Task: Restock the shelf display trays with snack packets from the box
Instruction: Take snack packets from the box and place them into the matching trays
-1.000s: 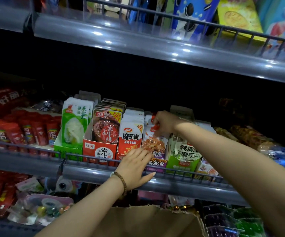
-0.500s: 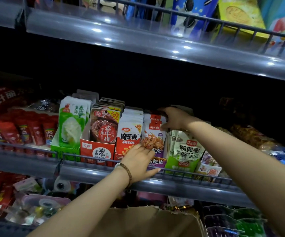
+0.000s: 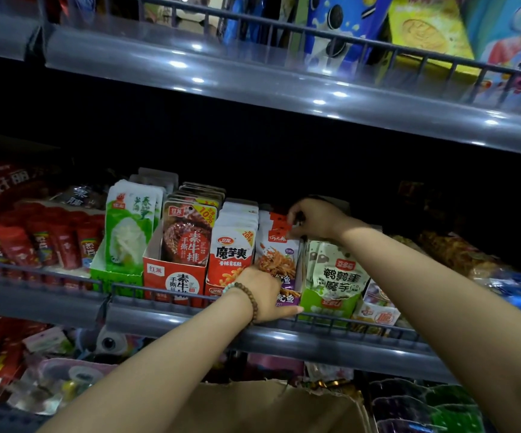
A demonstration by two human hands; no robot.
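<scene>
SNACK AISLE: A person restocks a shelf point(image 3: 331, 342), both bare arms reaching up past a brown cardboard box point(image 3: 253, 407) that sits at 6 o'clock, below the shelf's edge. The right hand point(image 3: 312, 220) comes in from 4 o'clock and pinches the red tops of the packets point(image 3: 279, 260), fingers curled over them. The packets stand upright in a purple tray point(image 3: 288, 300) near the middle of the shelf, the front one printed with orange shreds. The left hand point(image 3: 264, 292), a bead bracelet point(image 3: 248, 295) at its wrist, rises from 7 o'clock and rests against the tray's front, thumb laid straight toward 3 o'clock along the wire rail. Its fingers lie behind the back of the hand, and I cannot tell whether they curl round the tray. At the tray's 3 o'clock, just beside it, stands a green tray point(image 3: 328, 304) of pale packs point(image 3: 335, 270). At its 9 o'clock stand white packs point(image 3: 232, 254), then a red tray point(image 3: 172, 276). At 12 o'clock an upper shelf point(image 3: 284, 98) carries biscuit boxes point(image 3: 334, 26).
</scene>
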